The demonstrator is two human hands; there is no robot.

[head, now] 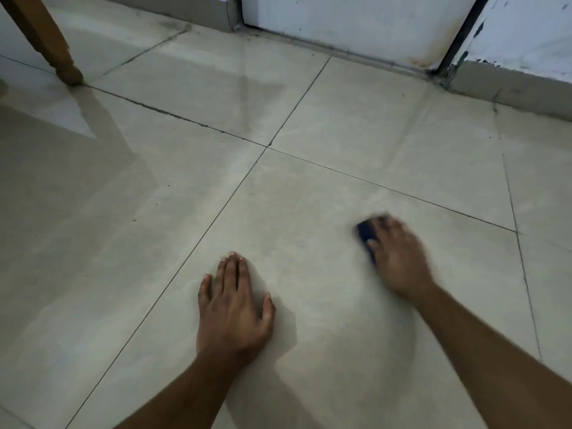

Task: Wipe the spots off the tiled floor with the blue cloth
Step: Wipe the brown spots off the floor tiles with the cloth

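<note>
my right hand [399, 258] is blurred, its fingers [382, 230] pressed over the blue cloth [365, 239], which lies on the tiled floor [309, 196] — whether they curl round it i cannot tell. my left hand [232, 308] rests flat, fingers straight, just beside a grout line. i'd judge the risk is the small folded cloth slipping out, or wiping past the faint dark specks [134, 220] well apart to the left. the wooden leg [46, 41] and door threshold [356, 54] stand far off — nothing blocks the stroke.
</note>
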